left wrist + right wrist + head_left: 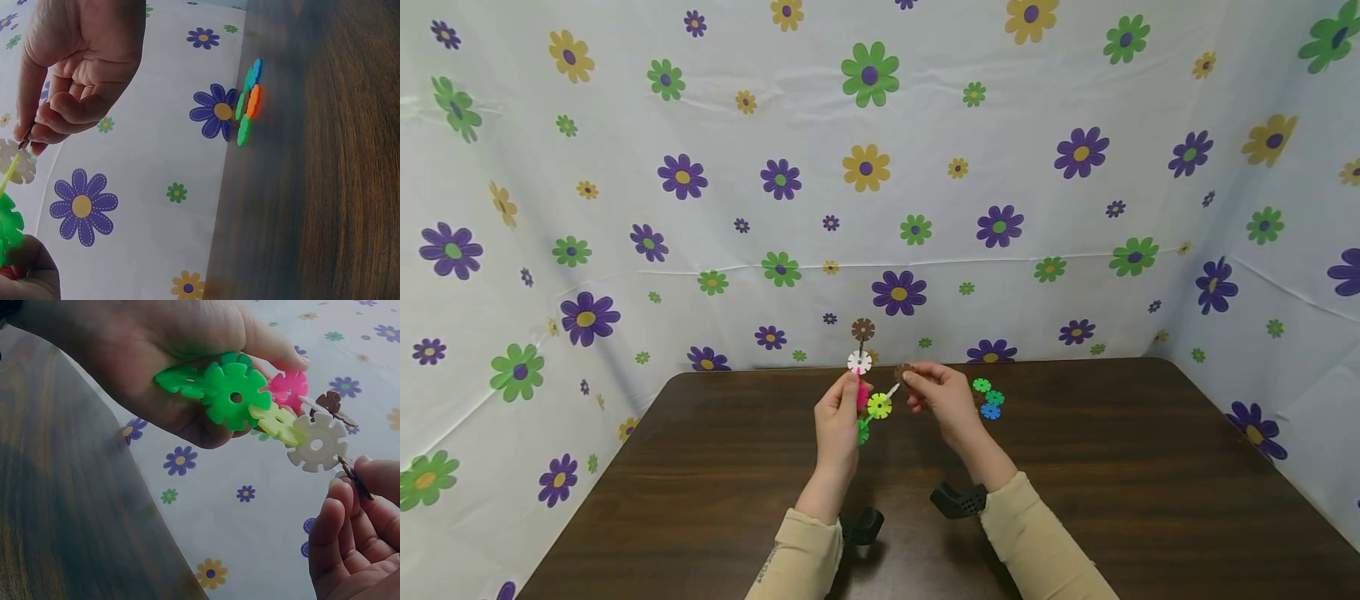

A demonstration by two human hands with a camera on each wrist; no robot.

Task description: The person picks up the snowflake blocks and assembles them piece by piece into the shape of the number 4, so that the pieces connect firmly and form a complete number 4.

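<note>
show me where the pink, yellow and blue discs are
Pink disc (pixel 287 382): right wrist view, face above its hole
Yellow disc (pixel 880 400): head view, face near centre
Blue disc (pixel 991 412): head view, middle of face

From the middle of the head view, we see cloth (pixel 820 125) at twelve o'clock, matt and lightly creased. The surface (pixel 1150 467) towards five o'clock looks like wood, streaked with grain, smooth and faintly glossy. To us the green disc (pixel 219 394), white disc (pixel 304 454), pink disc (pixel 294 382) and yellow disc (pixel 875 412) look like smooth plastic, the brown disc (pixel 357 480) like duller plastic. The blue disc (pixel 991 415) at four o'clock seems plastic too. We read the left sleeve (pixel 797 554), at seven o'clock, as matt, wrinkled cloth, and the black wrist block (pixel 868 526) beside it as matt plastic.
</note>
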